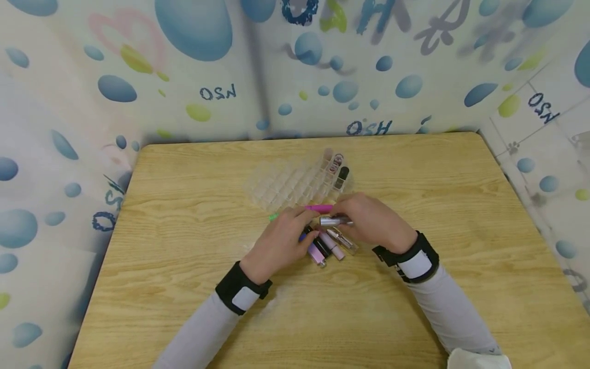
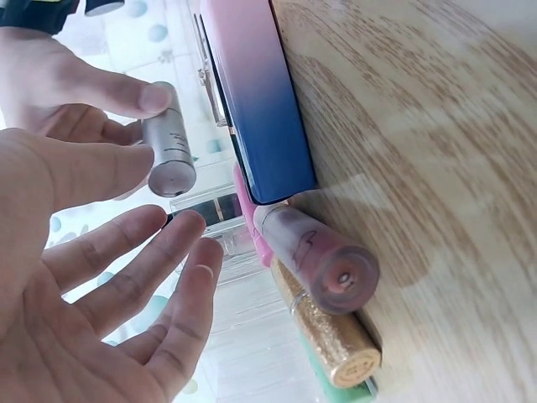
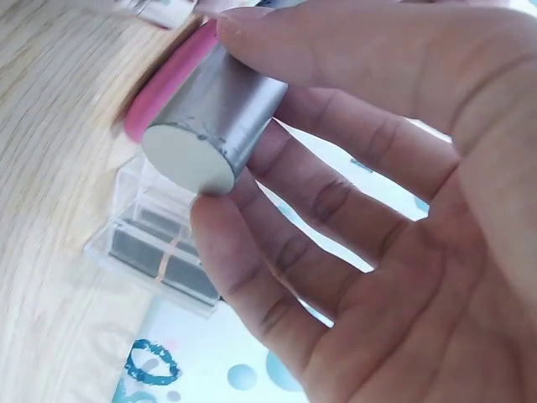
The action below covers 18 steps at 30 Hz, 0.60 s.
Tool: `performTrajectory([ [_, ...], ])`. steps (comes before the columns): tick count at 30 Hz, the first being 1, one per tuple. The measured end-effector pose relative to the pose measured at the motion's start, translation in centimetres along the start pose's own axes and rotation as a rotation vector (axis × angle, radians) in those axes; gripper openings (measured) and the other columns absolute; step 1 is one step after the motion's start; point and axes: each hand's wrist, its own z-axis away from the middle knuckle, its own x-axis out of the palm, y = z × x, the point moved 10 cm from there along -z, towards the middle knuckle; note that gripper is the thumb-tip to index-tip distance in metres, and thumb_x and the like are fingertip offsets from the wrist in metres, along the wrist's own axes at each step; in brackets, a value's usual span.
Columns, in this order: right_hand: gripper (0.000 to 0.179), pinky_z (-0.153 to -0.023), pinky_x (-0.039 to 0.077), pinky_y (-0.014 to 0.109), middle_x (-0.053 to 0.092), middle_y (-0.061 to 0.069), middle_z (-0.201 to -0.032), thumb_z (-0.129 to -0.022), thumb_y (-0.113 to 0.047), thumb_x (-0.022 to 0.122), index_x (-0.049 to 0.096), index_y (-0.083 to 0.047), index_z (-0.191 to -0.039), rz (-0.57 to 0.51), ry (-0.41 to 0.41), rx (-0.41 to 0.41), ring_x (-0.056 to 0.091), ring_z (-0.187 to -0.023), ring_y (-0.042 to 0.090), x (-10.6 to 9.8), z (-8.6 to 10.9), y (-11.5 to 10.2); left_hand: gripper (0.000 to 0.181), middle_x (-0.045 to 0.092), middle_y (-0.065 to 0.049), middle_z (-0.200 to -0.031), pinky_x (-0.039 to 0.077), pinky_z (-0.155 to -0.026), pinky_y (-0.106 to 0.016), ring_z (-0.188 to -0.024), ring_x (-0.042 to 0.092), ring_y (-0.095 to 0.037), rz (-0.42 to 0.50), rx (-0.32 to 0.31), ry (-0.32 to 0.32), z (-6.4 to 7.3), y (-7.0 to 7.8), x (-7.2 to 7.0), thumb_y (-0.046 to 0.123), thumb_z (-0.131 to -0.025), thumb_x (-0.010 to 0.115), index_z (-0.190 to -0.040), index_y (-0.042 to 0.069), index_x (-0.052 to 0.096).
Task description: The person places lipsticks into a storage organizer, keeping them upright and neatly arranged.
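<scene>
My right hand (image 1: 371, 220) pinches a silver lipstick tube (image 1: 329, 221) between thumb and fingers, above the other cosmetics. In the right wrist view the flat pale end of the tube faces the camera. My left hand (image 1: 282, 240) hovers over the pile with its fingers spread, and the thumb is close to the tube's end in the left wrist view. Beneath the hands lie a pink-to-blue tube (image 2: 260, 101), a clear gloss tube (image 2: 323, 264), a glittery gold tube (image 2: 336, 336) and a bright pink tube (image 1: 319, 208). A black tube (image 1: 320, 242) lies among them.
Behind the pile is a clear compartment organizer (image 1: 281, 187). Several tubes stand in its right-end compartments, including a dark one (image 1: 342, 175). A green item (image 1: 273, 217) shows beside my left hand. A white object (image 1: 477, 360) is at the wooden table's (image 1: 184, 205) front right.
</scene>
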Motion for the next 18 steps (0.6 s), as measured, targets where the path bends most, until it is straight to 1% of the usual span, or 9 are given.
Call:
performTrajectory([
  [3,0.017,-0.070,0.055,0.033,0.068,0.000,-0.093,-0.086,-0.012,0.081,0.079,-0.011,-0.103,0.003,0.005,-0.016,0.062,-0.081,0.014,-0.2,0.0,-0.5,0.028,0.072,-0.009,-0.110,0.053,-0.072,-0.034,-0.091,0.062,-0.020,-0.011,0.007,0.004,-0.1,0.0,0.0,0.019,-0.095,0.071,-0.121,0.007,0.070],
  [8,0.013,-0.069,0.053,0.033,0.067,0.000,-0.091,-0.085,-0.011,0.081,0.078,-0.012,-0.098,-0.007,0.017,-0.043,0.061,-0.079,0.014,-0.4,-0.1,-1.3,0.033,0.072,-0.008,-0.117,0.056,-0.079,-0.035,-0.100,0.066,-0.023,-0.023,0.015,0.013,-0.1,0.0,-0.3,0.018,-0.094,0.072,-0.125,0.007,0.069],
  [12,0.013,-0.068,0.053,0.031,0.068,0.000,-0.092,-0.085,-0.010,0.080,0.077,-0.011,-0.098,-0.009,0.022,-0.066,0.062,-0.079,0.014,-0.3,-0.3,-1.7,0.035,0.072,-0.008,-0.119,0.057,-0.083,-0.036,-0.104,0.067,-0.023,-0.028,0.013,0.011,-0.1,0.0,-0.3,0.019,-0.095,0.072,-0.127,0.006,0.069],
  [15,0.016,-0.068,0.053,0.031,0.068,0.001,-0.096,-0.085,-0.010,0.081,0.077,-0.011,-0.100,-0.004,0.030,-0.072,0.062,-0.080,0.014,-0.2,-0.3,-1.9,0.034,0.072,-0.007,-0.120,0.057,-0.087,-0.036,-0.107,0.067,-0.022,-0.026,0.009,0.007,0.0,0.0,-0.2,0.019,-0.095,0.072,-0.127,0.006,0.069],
  [17,0.019,-0.068,0.053,0.030,0.069,0.001,-0.099,-0.085,-0.010,0.081,0.078,-0.011,-0.104,-0.005,0.038,-0.073,0.062,-0.080,0.014,-0.2,-0.1,-2.0,0.030,0.072,-0.006,-0.118,0.057,-0.085,-0.035,-0.105,0.067,-0.021,-0.019,0.008,0.001,0.0,0.1,-0.1,0.019,-0.096,0.071,-0.124,0.007,0.070],
  [18,0.020,-0.069,0.054,0.030,0.069,0.001,-0.100,-0.085,-0.010,0.081,0.078,-0.011,-0.105,-0.002,0.041,-0.072,0.062,-0.080,0.013,-0.2,0.0,-2.1,0.028,0.072,-0.006,-0.116,0.057,-0.082,-0.034,-0.101,0.067,-0.020,-0.014,0.007,0.000,0.1,0.1,-0.1,0.018,-0.096,0.070,-0.122,0.007,0.070],
])
